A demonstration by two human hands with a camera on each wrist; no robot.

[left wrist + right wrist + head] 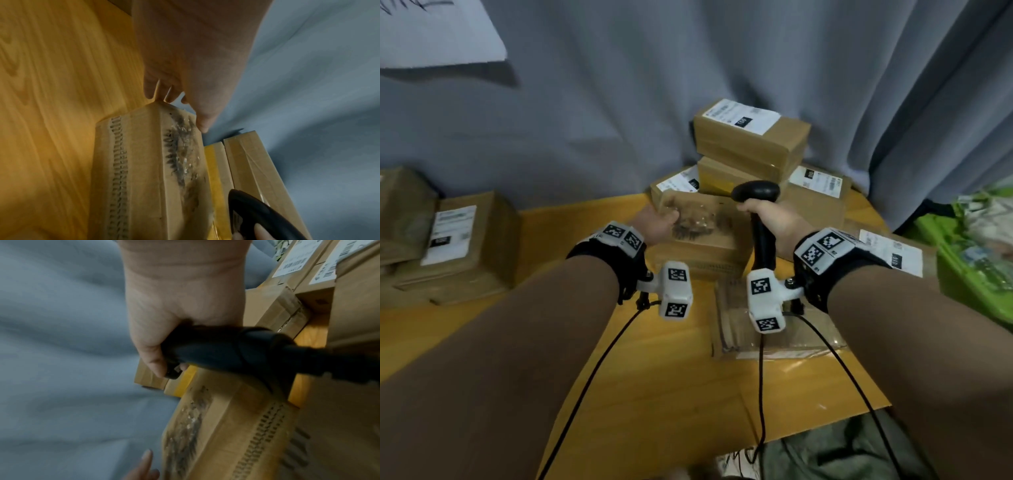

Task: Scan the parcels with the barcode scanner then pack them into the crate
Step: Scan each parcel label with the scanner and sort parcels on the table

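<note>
Parcel [148, 162] at left hand [185, 65] fingertips; head view alone: green crate [972, 274].

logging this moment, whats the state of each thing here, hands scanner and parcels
left hand: fingers straight, touching the scuffed parcel
right hand: grips the barcode scanner
barcode scanner: held upright, above the scuffed parcel
scuffed parcel: on the table, label not visible
top stacked parcel: label up
</note>
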